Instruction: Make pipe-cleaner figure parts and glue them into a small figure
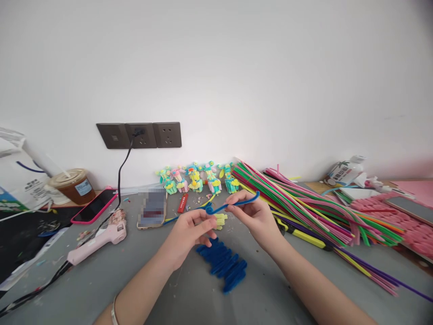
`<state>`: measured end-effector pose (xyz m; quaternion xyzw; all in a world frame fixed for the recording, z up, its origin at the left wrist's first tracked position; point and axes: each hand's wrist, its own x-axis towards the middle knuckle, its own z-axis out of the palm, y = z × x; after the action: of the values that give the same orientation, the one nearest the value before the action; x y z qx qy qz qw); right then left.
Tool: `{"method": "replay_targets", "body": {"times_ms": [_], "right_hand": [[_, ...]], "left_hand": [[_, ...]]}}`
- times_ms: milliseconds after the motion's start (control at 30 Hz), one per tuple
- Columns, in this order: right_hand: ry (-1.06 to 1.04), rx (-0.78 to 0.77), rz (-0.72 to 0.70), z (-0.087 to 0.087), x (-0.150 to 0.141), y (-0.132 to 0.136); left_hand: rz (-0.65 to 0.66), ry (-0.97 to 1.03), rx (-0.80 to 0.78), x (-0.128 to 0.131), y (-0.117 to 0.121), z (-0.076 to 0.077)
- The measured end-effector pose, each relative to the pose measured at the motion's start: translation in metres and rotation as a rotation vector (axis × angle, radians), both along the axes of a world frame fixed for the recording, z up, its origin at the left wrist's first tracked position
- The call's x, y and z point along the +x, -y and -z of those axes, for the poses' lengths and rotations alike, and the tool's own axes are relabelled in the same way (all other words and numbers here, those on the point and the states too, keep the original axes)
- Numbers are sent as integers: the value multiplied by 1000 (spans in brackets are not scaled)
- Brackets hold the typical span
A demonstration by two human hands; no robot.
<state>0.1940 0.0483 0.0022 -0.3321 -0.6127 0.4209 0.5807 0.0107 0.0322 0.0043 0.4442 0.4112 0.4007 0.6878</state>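
Note:
A blue pipe cleaner [237, 203] stretches between my two hands above the desk, one end curled into a small coil. My left hand [191, 232] pinches the coiled end. Thumb and fingertips of my right hand [252, 216] grip the straight part, whose free tip points up to the right. Below the hands lies a blue pipe cleaner bent into tight zigzags [223, 264]. Behind my left fingertips sits a small pale yellow folded piece [221, 220], partly hidden.
Several small pipe-cleaner figures [195, 178] stand along the wall. Bundled coloured pipe cleaners [297, 203] and a yellow cutter [306, 238] lie right. Leftward are a pink glue gun [96, 243] with a cord, two phones [96, 206], and a drink cup [76, 187].

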Motion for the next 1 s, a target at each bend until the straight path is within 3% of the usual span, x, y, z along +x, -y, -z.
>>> {"method": "replay_targets", "body": {"times_ms": [133, 300, 433, 600, 833, 900, 1000], "right_hand": [[67, 112, 4, 2, -3, 2], [152, 143, -90, 1, -3, 5], [142, 136, -119, -1, -1, 4], [78, 17, -132, -2, 3, 1], [303, -193, -474, -1, 7, 3], [343, -218, -504, 1, 7, 3], [227, -155, -358, 2, 5, 1]], "left_hand": [[-194, 96, 35, -4, -4, -1], [-216, 137, 17, -7, -8, 1], [-133, 138, 3, -7, -6, 1], [53, 14, 54, -6, -1, -2], [423, -272, 86, -7, 3, 9], [439, -294, 72, -7, 2, 11], [265, -242, 79, -6, -1, 10]]}}
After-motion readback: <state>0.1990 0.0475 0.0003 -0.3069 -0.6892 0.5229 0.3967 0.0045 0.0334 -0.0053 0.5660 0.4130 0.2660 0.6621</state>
